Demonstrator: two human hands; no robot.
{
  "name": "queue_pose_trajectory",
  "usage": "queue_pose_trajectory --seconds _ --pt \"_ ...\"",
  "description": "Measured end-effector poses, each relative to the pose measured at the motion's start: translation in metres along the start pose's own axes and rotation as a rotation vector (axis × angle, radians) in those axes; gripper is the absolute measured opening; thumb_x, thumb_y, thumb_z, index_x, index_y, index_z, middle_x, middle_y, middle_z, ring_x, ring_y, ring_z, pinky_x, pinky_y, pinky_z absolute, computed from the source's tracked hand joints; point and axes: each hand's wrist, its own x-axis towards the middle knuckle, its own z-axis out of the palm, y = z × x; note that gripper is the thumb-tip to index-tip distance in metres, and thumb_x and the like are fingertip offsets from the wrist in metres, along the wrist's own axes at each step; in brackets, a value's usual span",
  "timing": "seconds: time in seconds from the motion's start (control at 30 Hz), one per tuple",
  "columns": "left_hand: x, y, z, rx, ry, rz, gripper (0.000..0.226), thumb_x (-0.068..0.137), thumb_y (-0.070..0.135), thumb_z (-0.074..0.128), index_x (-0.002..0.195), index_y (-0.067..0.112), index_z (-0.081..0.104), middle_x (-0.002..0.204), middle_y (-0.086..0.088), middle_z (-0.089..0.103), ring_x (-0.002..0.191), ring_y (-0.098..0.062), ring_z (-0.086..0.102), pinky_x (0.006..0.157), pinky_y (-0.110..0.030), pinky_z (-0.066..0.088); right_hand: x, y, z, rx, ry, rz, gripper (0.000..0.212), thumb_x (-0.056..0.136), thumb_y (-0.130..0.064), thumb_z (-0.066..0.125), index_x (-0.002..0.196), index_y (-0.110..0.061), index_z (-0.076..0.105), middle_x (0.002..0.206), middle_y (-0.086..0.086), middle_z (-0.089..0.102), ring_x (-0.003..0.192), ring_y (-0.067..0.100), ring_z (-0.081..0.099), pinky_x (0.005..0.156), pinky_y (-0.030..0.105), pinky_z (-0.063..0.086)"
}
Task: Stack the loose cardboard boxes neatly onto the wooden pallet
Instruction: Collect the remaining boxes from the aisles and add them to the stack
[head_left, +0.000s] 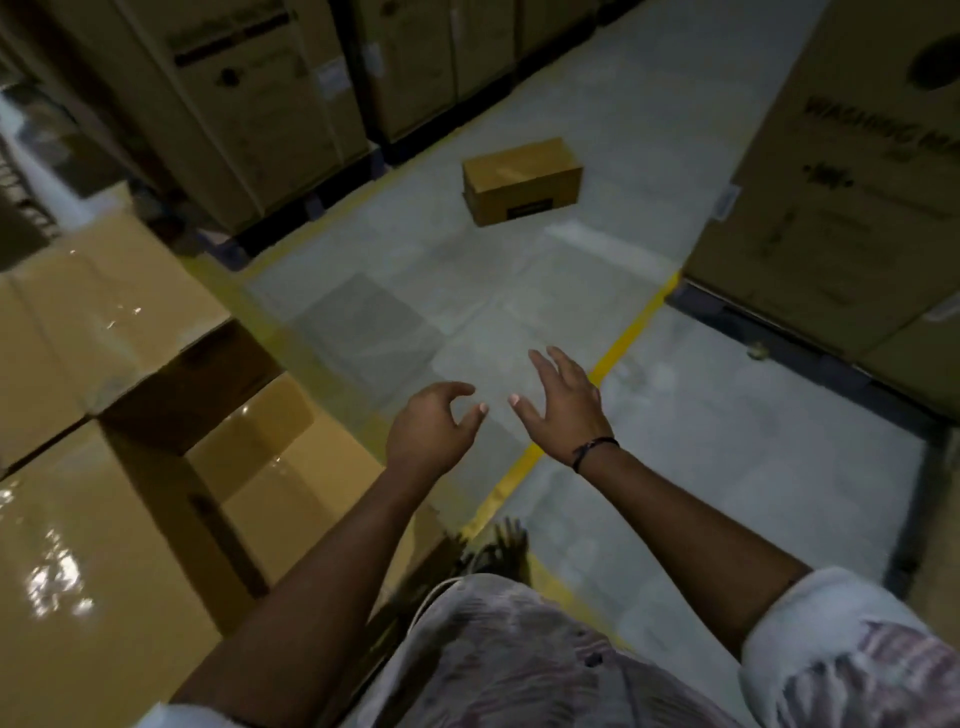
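One loose cardboard box (522, 182) is lying alone on the grey floor (675, 415), well ahead of two empty hands. Left hand (434, 423) is hovering with loosely curled fingers; right hand (563, 410) is spreading its fingers wide. At least three glossy stacked boxes (104, 322) are sitting at the left; one bright yellow line (623, 343) is crossing the floor.

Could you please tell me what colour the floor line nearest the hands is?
The line is yellow, seen best in the head view.
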Motion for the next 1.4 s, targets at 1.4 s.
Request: queue_pose_trajectory --seconds 1.4 --pt "0.847 0.238 0.161 -0.027 -0.077 -0.151 0.048 0.090 0.064 0.061 0.126 0.032 0.068 0.128 0.008 0.069 0.100 -0.012 0.070 0.085 -0.036 0.059 0.824 0.309 -0.258 -0.142 -0.168 -0.126 0.070 0.100 -0.049 0.051 0.160 -0.023 0.024 0.156 0.008 0.040 0.141 0.030 0.036 0.113 0.042 0.031"
